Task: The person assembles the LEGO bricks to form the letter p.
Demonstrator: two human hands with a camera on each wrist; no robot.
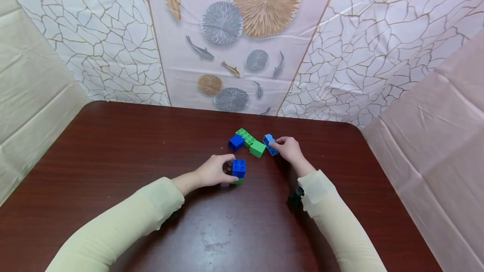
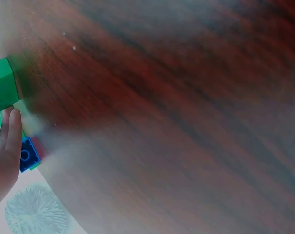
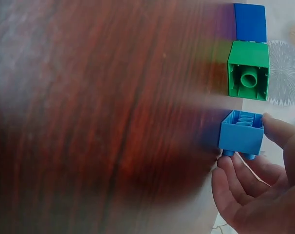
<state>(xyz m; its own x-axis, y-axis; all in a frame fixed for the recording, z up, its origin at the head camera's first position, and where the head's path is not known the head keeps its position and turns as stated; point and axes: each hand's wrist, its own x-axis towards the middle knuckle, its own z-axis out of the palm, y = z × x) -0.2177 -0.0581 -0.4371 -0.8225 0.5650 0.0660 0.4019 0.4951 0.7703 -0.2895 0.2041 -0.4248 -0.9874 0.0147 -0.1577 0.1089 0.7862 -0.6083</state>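
Note:
My left hand (image 1: 213, 171) holds a small stack between thumb and fingers: a dark blue brick (image 1: 238, 167) on top of a green brick (image 1: 237, 181). In the left wrist view, only that green brick (image 2: 4, 87) and part of the hand (image 2: 5, 151) show at the left edge. Farther right, my right hand (image 1: 290, 149) pinches a light blue brick (image 1: 269, 143). The right wrist view has this brick (image 3: 241, 136) on its side, studs towards the fingers, thumb at its hollow underside.
Between the hands, farther back, lie a long green brick (image 1: 243, 134), a dark blue brick (image 1: 236, 142) and a lighter green brick (image 1: 257, 148), close together. The brown table (image 1: 151, 137) ends at a patterned cloth (image 1: 174, 70) behind, with plain cloth (image 1: 427, 137) along the sides.

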